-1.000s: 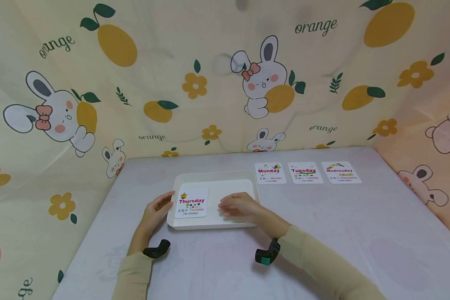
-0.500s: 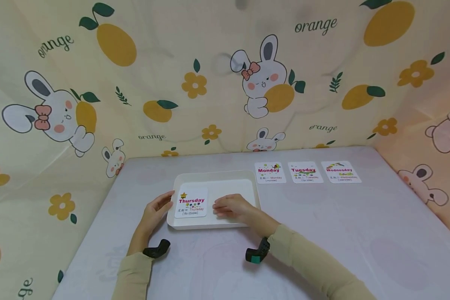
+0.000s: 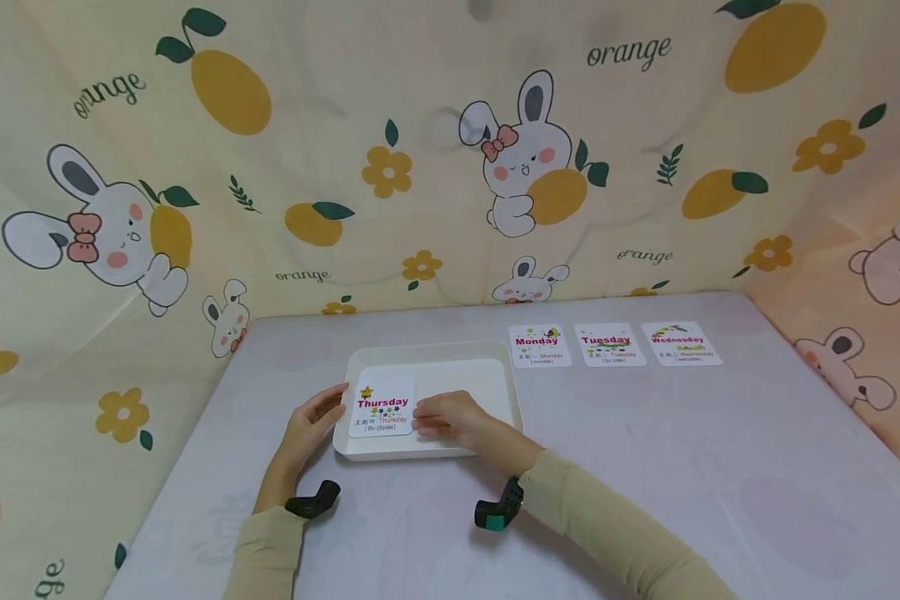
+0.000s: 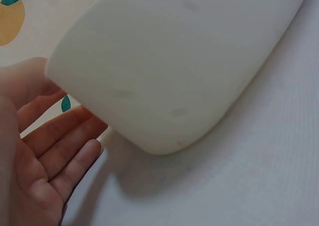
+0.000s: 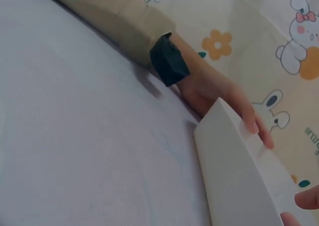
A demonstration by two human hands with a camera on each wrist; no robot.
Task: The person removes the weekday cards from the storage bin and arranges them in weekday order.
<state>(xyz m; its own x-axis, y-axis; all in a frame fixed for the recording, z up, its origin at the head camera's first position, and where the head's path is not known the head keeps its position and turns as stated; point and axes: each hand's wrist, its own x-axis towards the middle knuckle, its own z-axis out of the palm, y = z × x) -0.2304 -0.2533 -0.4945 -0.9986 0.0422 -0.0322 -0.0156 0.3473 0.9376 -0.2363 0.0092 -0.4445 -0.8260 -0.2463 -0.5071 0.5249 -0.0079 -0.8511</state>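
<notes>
A white rectangular tray [image 3: 465,452] lies on the table, and a square white card reading Thursday [image 3: 382,415] rests in its left part. My left hand [image 3: 311,429] holds the tray's left edge, two fingertips over the rim in the right wrist view. Other fingers [image 4: 70,161] stretch along its outer side in the left wrist view. My right hand [image 3: 457,421] is over the middle of the tray, its fingertips right at the card's right edge, with nothing in its grasp. Only fingertips [image 5: 309,198] of it enter the right wrist view.
Cards reading Monday [image 3: 540,358], Tuesday [image 3: 610,358] and Wednesday [image 3: 681,358] lie in a row at the back right of the tray, on a pale table [image 3: 630,467]. A cloth backdrop [image 3: 420,92] printed with rabbits and oranges encloses the back and sides.
My right hand has moved left across the tray, bringing its fingertips to the right edge of the Thursday card. My left hand, the tray and the cards stay in place.
</notes>
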